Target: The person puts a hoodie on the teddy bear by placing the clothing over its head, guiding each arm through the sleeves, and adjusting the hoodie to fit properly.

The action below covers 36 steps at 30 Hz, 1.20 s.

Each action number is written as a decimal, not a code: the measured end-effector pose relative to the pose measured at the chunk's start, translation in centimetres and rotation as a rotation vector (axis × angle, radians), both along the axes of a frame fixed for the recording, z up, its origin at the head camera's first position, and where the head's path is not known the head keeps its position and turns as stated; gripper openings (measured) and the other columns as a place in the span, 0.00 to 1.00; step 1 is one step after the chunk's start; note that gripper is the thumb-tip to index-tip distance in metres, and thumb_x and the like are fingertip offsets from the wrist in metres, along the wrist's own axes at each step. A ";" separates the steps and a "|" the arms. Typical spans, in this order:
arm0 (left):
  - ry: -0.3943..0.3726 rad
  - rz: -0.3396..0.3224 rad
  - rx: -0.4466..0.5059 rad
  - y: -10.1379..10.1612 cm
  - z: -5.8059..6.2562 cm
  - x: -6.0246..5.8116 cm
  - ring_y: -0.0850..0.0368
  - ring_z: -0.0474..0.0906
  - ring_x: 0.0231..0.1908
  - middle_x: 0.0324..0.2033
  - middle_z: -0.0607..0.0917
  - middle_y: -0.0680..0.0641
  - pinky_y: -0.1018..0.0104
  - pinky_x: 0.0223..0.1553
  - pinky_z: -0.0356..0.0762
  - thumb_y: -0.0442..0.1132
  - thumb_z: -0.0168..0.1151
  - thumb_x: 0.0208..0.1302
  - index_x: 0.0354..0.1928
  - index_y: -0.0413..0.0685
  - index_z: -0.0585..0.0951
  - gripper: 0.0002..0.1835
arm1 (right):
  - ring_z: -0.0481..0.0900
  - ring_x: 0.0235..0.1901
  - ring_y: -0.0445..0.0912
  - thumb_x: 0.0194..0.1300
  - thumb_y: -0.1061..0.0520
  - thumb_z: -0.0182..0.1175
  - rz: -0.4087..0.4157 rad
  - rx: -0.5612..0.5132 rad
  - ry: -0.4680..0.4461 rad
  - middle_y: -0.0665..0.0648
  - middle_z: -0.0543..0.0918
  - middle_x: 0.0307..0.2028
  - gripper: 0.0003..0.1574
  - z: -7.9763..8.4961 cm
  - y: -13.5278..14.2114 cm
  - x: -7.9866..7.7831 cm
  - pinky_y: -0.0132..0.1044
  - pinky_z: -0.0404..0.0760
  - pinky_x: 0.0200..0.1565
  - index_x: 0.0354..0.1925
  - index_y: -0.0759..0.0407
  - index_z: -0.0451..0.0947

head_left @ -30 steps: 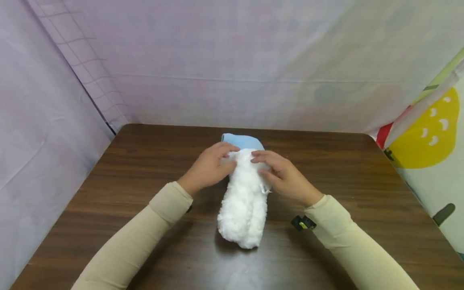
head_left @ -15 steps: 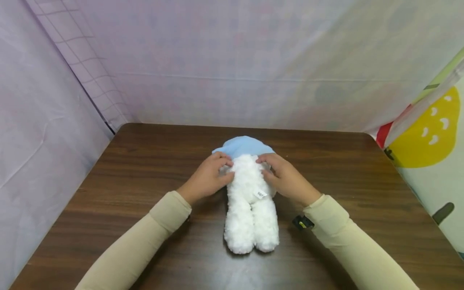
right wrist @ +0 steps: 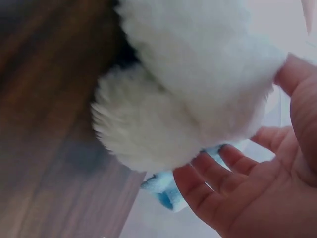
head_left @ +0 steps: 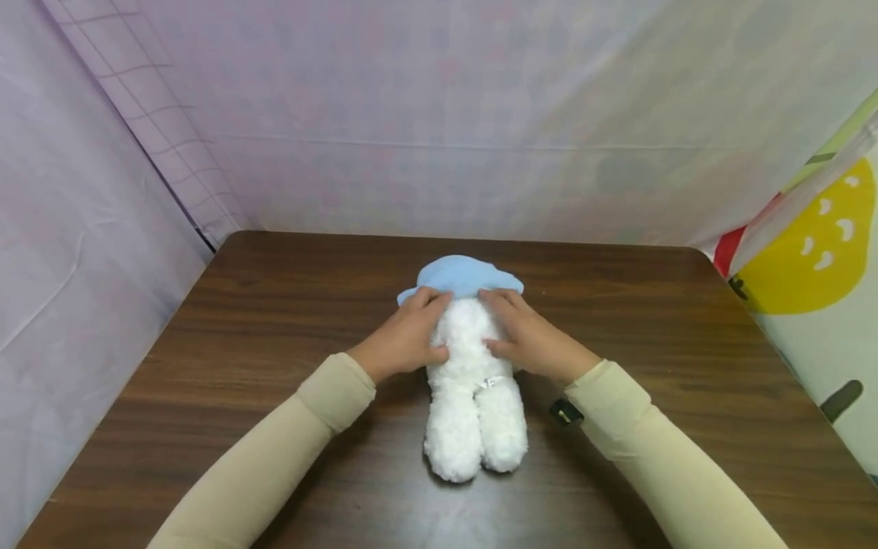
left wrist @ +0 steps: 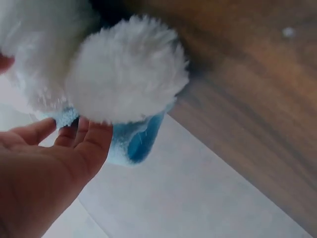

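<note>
Fingers of the left hand (head_left: 398,339) have slid up onto the near edge of the light blue top (head_left: 456,273), the thumb now lower and spread wide from them; this hand curves loosely round its side of the white plush toy (head_left: 469,339), its sleeved forearm slanting inward; the toy lies mid-width on the table (head_left: 274,320), blue end away from the person; rolled partly sideways a second ago, it now has both legs (head_left: 453,438) side by side, so it seems squarer between the hands; its tag (head_left: 488,382) sits flatter near their fork; the right hand (head_left: 542,335) mirrors the left, half open and cupping the other side; I cannot tell how firmly either holds.
</note>
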State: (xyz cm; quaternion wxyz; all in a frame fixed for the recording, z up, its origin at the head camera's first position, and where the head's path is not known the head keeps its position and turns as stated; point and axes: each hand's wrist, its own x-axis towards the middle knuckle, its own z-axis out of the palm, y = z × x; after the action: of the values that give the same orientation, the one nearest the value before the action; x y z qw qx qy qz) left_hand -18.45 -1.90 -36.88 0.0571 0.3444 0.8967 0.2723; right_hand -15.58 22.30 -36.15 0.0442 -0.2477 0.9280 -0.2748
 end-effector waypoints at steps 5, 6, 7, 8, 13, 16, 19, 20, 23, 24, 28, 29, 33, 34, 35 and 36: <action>-0.080 -0.009 -0.059 0.3 0.7 -0.7 0.46 0.62 0.63 0.65 0.61 0.38 0.57 0.61 0.67 0.41 0.69 0.60 0.77 0.39 0.51 0.50 | 0.60 0.68 0.62 0.69 0.56 0.63 0.007 0.031 -0.107 0.70 0.50 0.71 0.52 0.9 -0.1 -0.8 0.55 0.67 0.63 0.78 0.63 0.43; -0.095 -0.010 -0.065 0.3 0.8 -0.8 0.46 0.62 0.63 0.65 0.61 0.38 0.57 0.61 0.67 0.41 0.69 0.60 0.77 0.39 0.50 0.50 | 0.60 0.68 0.62 0.69 0.56 0.63 0.007 0.032 -0.119 0.69 0.49 0.71 0.53 1.0 -0.1 -0.9 0.55 0.67 0.63 0.78 0.62 0.42; -0.102 -0.009 -0.070 0.3 0.9 -0.9 0.46 0.62 0.63 0.65 0.61 0.38 0.57 0.61 0.67 0.41 0.69 0.59 0.77 0.39 0.50 0.50 | 0.60 0.68 0.62 0.69 0.56 0.63 0.011 0.035 -0.121 0.70 0.49 0.71 0.53 1.0 -0.1 -1.0 0.55 0.67 0.63 0.78 0.63 0.42; -0.109 -0.003 -0.072 0.3 1.0 -0.9 0.47 0.63 0.63 0.65 0.62 0.38 0.57 0.61 0.68 0.42 0.69 0.59 0.77 0.39 0.51 0.50 | 0.61 0.68 0.62 0.69 0.56 0.63 0.012 0.034 -0.120 0.70 0.50 0.71 0.53 1.0 -0.2 -1.1 0.55 0.67 0.63 0.78 0.62 0.42; -0.130 0.035 -0.073 0.4 0.9 -1.0 0.49 0.68 0.59 0.62 0.68 0.40 0.58 0.59 0.70 0.41 0.70 0.57 0.75 0.38 0.58 0.46 | 0.65 0.64 0.62 0.68 0.57 0.63 0.020 0.009 -0.090 0.71 0.53 0.69 0.51 0.5 -0.3 -1.2 0.55 0.69 0.62 0.77 0.63 0.46; -0.126 0.049 -0.071 0.4 0.8 -1.0 0.48 0.68 0.60 0.62 0.70 0.40 0.57 0.60 0.69 0.41 0.70 0.57 0.72 0.37 0.63 0.43 | 0.68 0.63 0.61 0.68 0.56 0.64 0.013 0.011 -0.060 0.72 0.58 0.68 0.49 0.4 -0.4 -1.0 0.54 0.70 0.61 0.77 0.63 0.49; -0.116 0.063 -0.055 0.3 0.5 -1.1 0.46 0.68 0.61 0.62 0.72 0.40 0.56 0.61 0.68 0.41 0.70 0.55 0.69 0.37 0.68 0.39 | 0.65 0.64 0.63 0.67 0.56 0.65 0.018 0.029 -0.010 0.72 0.62 0.67 0.48 0.3 -0.5 -1.0 0.56 0.66 0.63 0.76 0.64 0.52; -0.115 0.069 -0.052 0.3 0.4 -1.1 0.45 0.68 0.60 0.61 0.72 0.41 0.56 0.61 0.69 0.41 0.70 0.55 0.67 0.37 0.69 0.38 | 0.64 0.65 0.63 0.67 0.56 0.65 0.024 0.032 0.005 0.71 0.64 0.67 0.47 0.3 -0.5 -1.1 0.57 0.65 0.64 0.75 0.65 0.53; -0.124 0.087 -0.042 0.2 0.0 -1.0 0.46 0.69 0.58 0.58 0.74 0.42 0.57 0.58 0.70 0.40 0.70 0.55 0.62 0.39 0.73 0.32 | 0.65 0.65 0.62 0.66 0.57 0.66 0.055 0.029 0.052 0.69 0.69 0.66 0.42 0.0 -0.6 -1.3 0.58 0.63 0.65 0.71 0.67 0.60; -0.125 0.089 -0.039 0.1 -0.1 -1.0 0.46 0.69 0.57 0.56 0.74 0.43 0.57 0.57 0.71 0.39 0.70 0.55 0.61 0.39 0.74 0.30 | 0.66 0.64 0.61 0.65 0.57 0.66 0.065 0.024 0.068 0.68 0.71 0.64 0.39 -0.2 -0.7 -1.4 0.57 0.64 0.64 0.69 0.67 0.63; -0.105 0.087 -0.018 0.0 -0.5 -0.9 0.48 0.69 0.51 0.49 0.74 0.45 0.58 0.51 0.72 0.39 0.69 0.55 0.54 0.41 0.77 0.24 | 0.71 0.59 0.59 0.65 0.60 0.66 0.078 0.008 0.126 0.66 0.76 0.56 0.28 -0.6 -0.8 -1.5 0.55 0.68 0.61 0.59 0.67 0.69; -0.102 0.087 -0.008 0.0 -0.5 -0.8 0.48 0.70 0.51 0.49 0.74 0.45 0.58 0.51 0.72 0.39 0.70 0.55 0.54 0.41 0.77 0.24 | 0.71 0.58 0.59 0.66 0.60 0.66 0.073 0.006 0.129 0.66 0.76 0.56 0.27 -0.7 -0.9 -1.5 0.54 0.68 0.60 0.58 0.67 0.69; -0.098 0.074 0.014 -0.1 -0.6 -0.8 0.47 0.72 0.55 0.55 0.74 0.42 0.56 0.56 0.72 0.39 0.68 0.58 0.62 0.39 0.74 0.30 | 0.69 0.62 0.61 0.68 0.60 0.64 0.039 0.033 0.110 0.69 0.71 0.61 0.32 -0.4 -1.1 -1.0 0.55 0.68 0.62 0.64 0.70 0.65; -0.097 0.068 0.019 -0.2 -0.6 -0.8 0.46 0.71 0.57 0.58 0.73 0.41 0.56 0.58 0.70 0.39 0.67 0.58 0.65 0.38 0.71 0.32 | 0.68 0.63 0.62 0.68 0.59 0.63 0.034 0.046 0.103 0.70 0.70 0.63 0.34 -0.2 -1.1 -0.9 0.56 0.67 0.63 0.66 0.70 0.63; -0.096 0.062 0.021 -0.2 -0.6 -0.9 0.46 0.71 0.60 0.61 0.72 0.40 0.55 0.61 0.69 0.39 0.67 0.59 0.68 0.37 0.69 0.35 | 0.66 0.64 0.62 0.68 0.59 0.63 0.031 0.063 0.099 0.71 0.68 0.64 0.37 -0.1 -1.2 -0.8 0.56 0.66 0.64 0.69 0.70 0.61; -0.092 0.056 0.023 -0.3 -0.6 -0.9 0.45 0.69 0.62 0.63 0.71 0.40 0.55 0.63 0.67 0.39 0.67 0.59 0.69 0.37 0.67 0.37 | 0.66 0.65 0.63 0.68 0.59 0.63 0.031 0.081 0.106 0.71 0.67 0.66 0.39 0.1 -1.2 -0.7 0.56 0.64 0.65 0.70 0.71 0.60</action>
State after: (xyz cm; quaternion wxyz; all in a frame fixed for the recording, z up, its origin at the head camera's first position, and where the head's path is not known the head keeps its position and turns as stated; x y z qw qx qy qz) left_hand -19.34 -2.20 -37.49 0.0864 0.3070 0.8992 0.2997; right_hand -16.29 21.10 -36.09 0.0091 -0.2745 0.9354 -0.2227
